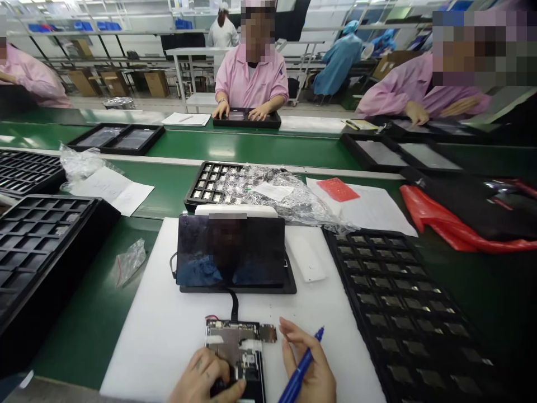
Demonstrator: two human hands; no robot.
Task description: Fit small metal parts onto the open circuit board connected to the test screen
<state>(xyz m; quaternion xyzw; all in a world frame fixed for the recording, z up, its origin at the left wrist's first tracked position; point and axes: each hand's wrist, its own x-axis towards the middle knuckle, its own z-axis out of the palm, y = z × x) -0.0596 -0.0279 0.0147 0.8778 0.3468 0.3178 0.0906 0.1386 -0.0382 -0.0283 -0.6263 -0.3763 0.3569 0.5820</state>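
Note:
An opened device with bare circuit boards (229,341) lies on a white foam sheet (146,330) at the bottom centre. My left hand (205,378) rests on its lower left part, fingers bent over a dark piece I cannot make out. Just right of the device, my right hand (310,364) holds a blue pen (300,372) slanting up between its fingers, with thumb and forefinger apart near a small board (267,333) that sticks out at the device's right edge. A black ribbon cable (234,305) runs from the device up to a dark screen (230,252) propped upright.
Black compartment trays stand at left (37,240) and right (403,302). Behind the screen are a tray under bubble wrap (272,193), papers and a red card (338,190). A small plastic bag (131,262) lies at left. People in pink work across the green bench (272,148).

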